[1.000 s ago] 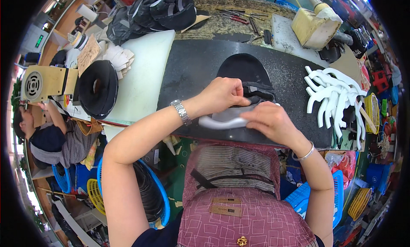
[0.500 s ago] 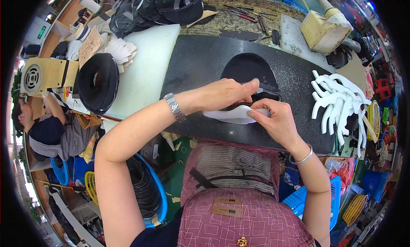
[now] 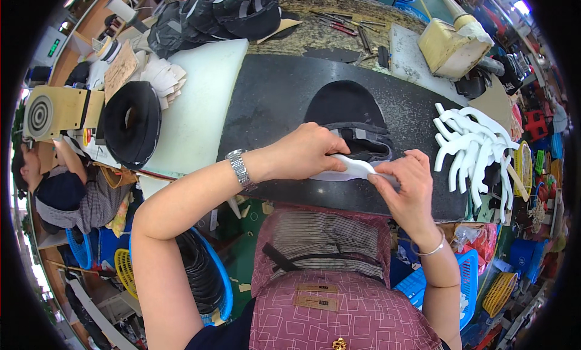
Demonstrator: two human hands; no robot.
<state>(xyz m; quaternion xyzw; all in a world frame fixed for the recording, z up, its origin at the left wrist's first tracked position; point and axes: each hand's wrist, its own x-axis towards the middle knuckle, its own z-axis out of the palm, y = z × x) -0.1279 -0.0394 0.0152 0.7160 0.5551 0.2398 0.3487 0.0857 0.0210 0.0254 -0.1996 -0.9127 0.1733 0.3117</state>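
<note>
head view: left hand now pinches the white strip.

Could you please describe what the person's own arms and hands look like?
The left hand and right hand are ungloved. The left one has a silver-coloured metal link band at its wrist; the right one has a slim, smooth silver-coloured bangle. A dark navy sleeve ends above the left elbow, leaving the forearm bare.

Yellow basket, white spool
</note>
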